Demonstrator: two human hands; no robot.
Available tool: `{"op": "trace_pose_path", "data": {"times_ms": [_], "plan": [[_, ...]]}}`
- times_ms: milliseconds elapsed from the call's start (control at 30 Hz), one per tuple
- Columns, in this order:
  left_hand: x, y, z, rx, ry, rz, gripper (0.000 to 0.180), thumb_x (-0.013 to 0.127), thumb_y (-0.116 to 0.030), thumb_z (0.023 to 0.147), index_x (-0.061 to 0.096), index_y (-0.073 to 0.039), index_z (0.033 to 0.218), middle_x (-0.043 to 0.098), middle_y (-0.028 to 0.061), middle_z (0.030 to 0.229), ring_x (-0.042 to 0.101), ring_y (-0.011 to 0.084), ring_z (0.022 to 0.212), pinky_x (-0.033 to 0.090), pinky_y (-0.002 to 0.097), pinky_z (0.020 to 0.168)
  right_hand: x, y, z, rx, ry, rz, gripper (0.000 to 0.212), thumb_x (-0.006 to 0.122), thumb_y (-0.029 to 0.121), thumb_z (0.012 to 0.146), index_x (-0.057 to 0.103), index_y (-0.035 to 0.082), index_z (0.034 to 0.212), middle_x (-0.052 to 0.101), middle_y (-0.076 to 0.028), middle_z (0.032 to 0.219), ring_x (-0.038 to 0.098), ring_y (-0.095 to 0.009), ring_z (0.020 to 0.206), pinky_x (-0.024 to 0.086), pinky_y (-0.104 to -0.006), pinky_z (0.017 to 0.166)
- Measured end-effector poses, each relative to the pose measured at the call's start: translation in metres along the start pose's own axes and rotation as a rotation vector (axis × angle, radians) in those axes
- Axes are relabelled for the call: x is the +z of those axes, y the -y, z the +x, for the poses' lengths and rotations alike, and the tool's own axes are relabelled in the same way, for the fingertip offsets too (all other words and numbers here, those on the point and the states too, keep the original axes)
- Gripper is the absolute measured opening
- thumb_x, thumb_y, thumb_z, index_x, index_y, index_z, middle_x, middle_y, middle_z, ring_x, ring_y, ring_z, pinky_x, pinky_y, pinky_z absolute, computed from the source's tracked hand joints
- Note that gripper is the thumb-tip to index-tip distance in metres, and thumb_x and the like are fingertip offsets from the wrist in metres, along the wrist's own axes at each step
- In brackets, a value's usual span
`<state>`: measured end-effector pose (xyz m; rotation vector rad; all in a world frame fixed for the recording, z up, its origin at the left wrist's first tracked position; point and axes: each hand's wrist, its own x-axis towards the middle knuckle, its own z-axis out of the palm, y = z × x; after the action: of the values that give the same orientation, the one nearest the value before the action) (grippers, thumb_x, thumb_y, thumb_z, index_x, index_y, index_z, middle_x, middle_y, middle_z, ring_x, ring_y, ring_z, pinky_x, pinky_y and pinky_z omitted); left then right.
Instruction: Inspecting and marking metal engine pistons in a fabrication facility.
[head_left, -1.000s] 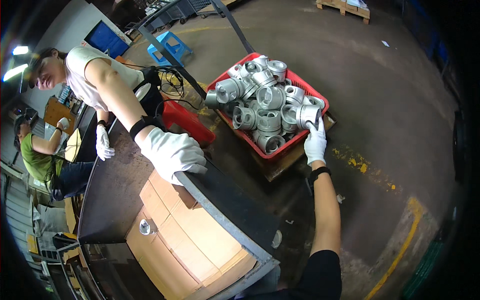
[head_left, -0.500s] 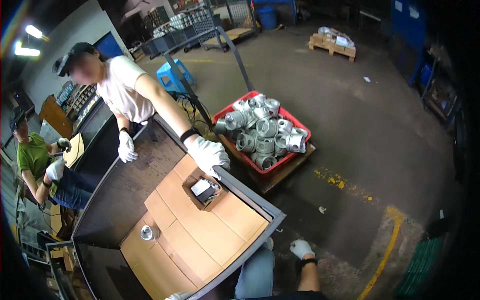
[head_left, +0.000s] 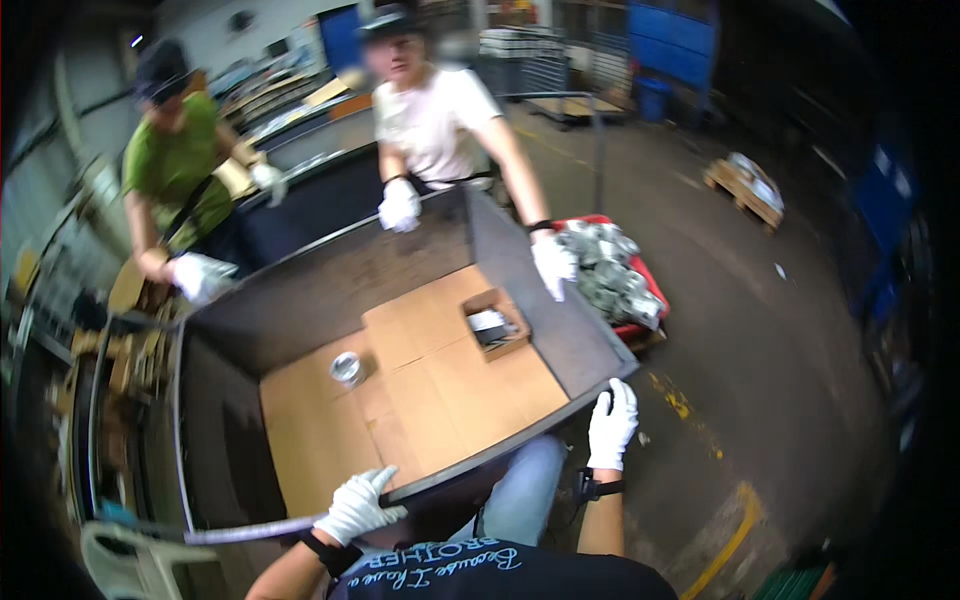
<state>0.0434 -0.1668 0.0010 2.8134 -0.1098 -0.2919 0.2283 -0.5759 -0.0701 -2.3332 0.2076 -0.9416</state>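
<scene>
A big dark metal bin [head_left: 320, 257] stands before me, its floor lined with flat cardboard [head_left: 440, 410]. At its near rim is my left hand [head_left: 358, 508], white-gloved, thumb and fingers apart, holding nothing. My right hand [head_left: 612, 428], also gloved, is by the near right corner with its fingers stretched upward and nothing in it. Whether either hand presses on the rim is hard to tell. On the cardboard sits a single silvery metal cylinder [head_left: 346, 370], toward the left. A small open cardboard box [head_left: 498, 342] on the right side contains dark and white items.
Across the bin, a person in a white shirt [head_left: 435, 125] has a gloved hand by the right rim. Another in green [head_left: 190, 150] stands far left. Beyond the right wall is a red crate [head_left: 645, 280] of metal cylinders. A pale plastic chair [head_left: 140, 560] is lower left.
My view has turned, shifting the bin and co-workers. My right hand has come up to the bin's corner, and my left hand, barely visible before, now shows fully at the near rim.
</scene>
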Motion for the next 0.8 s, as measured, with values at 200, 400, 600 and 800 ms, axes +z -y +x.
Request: {"op": "trace_pose_path", "data": {"times_ms": [200, 400, 600, 800], "plan": [[-0.016, 0.089, -0.103, -0.341, 0.091, 0.26, 0.073, 0.075, -0.054, 0.072, 0.057, -0.016, 0.131, 0.068, 0.0143, 0.107, 0.066, 0.0333, 0.099, 0.052, 0.0449, 0.082, -0.007, 0.068, 0.01, -0.428, 0.269, -0.189, 0.024, 0.069, 0.019, 0.081, 0.069, 0.008, 0.102, 0.067, -0.01, 0.109, 0.059, -0.03, 0.111, 0.045, -0.0469, 0.098], [-0.018, 0.143, -0.152, -0.435, 0.051, 0.177, 0.065, 0.074, -0.052, 0.071, 0.063, -0.018, 0.125, 0.072, 0.0123, 0.098, 0.069, 0.0317, 0.093, 0.055, 0.0455, 0.077, -0.01, 0.097, -0.011, -0.774, 0.643, -0.241, 0.021, 0.052, 0.023, 0.091, 0.069, 0.012, 0.084, 0.069, -0.009, 0.088, 0.065, -0.03, 0.084, 0.048, -0.047, 0.081], [-0.017, 0.171, -0.138, -0.183, 0.197, 0.241, 0.043, 0.067, -0.053, 0.074, 0.072, -0.027, 0.108, 0.073, 0.0097, 0.099, 0.07, 0.0312, 0.092, 0.056, 0.0445, 0.077, -0.041, 0.117, -0.006, -0.748, 0.771, -0.314, 0.026, 0.061, 0.029, 0.084, 0.069, 0.011, 0.101, 0.068, -0.009, 0.101, 0.064, -0.029, 0.099, 0.047, -0.0455, 0.09], [-0.013, 0.189, -0.135, -0.006, 0.097, 0.048, 0.045, 0.067, -0.054, 0.074, 0.073, -0.028, 0.11, 0.072, 0.012, 0.097, 0.07, 0.0326, 0.09, 0.056, 0.0461, 0.078, -0.044, 0.131, 0.006, -0.932, 1.086, -0.466, 0.074, 0.076, 0.049, 0.072, 0.056, 0.014, 0.134, 0.058, -0.01, 0.13, 0.051, -0.029, 0.124, 0.034, -0.0478, 0.108]]}}
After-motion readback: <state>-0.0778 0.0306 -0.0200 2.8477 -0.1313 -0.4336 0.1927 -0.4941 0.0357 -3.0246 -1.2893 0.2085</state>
